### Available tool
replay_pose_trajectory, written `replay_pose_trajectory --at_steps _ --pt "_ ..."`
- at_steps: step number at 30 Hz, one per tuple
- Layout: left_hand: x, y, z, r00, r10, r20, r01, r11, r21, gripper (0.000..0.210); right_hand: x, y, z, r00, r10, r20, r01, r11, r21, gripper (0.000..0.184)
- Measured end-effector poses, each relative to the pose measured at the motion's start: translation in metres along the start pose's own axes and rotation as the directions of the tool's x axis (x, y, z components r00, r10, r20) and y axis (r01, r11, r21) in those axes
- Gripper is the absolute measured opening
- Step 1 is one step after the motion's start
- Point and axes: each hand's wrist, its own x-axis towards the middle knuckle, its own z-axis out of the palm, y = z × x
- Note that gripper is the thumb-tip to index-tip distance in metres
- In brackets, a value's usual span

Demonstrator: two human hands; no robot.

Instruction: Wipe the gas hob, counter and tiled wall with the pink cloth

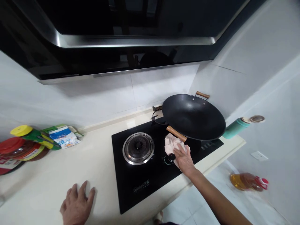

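My left hand spreads open over smooth counter. My right hand covers crumpled cloth on glossy hob; can't tell if it grips.

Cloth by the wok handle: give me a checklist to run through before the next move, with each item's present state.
1. Right hand on the cloth: ok, fingers lie over it.
2. Left hand off the cooktop: ok, it is at the countertop, left of the cooktop.
3. Left burner unlit: ok, no flame shows.
4. Flame under the wok: cannot tell, the wok hides it.
5. Cloth apart from the wok's near wooden handle: cannot tell, they overlap in view.
6. Space around the black knob: not ok, cloth and right hand crowd it.
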Motion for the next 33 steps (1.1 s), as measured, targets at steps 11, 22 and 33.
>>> replay_pose_trajectory --at_steps 11,22,33 --pt "-0.001 0.000 0.001 1.000 0.007 -0.023 -0.007 1.000 -0.014 0.074 -0.048 -0.030 0.009 0.974 0.198 -0.109 -0.204 0.978 -0.041 0.040" --pt "-0.001 0.001 0.001 0.999 -0.010 -0.035 0.009 1.000 -0.014 0.077 -0.028 -0.037 -0.008 0.935 0.353 -0.022 -0.354 0.931 -0.088 0.058" --pt "-0.001 0.006 -0.008 1.000 -0.001 0.005 0.001 0.999 -0.033 0.074 -0.042 -0.036 -0.017 0.933 0.343 0.106 -0.338 0.939 -0.068 0.052"
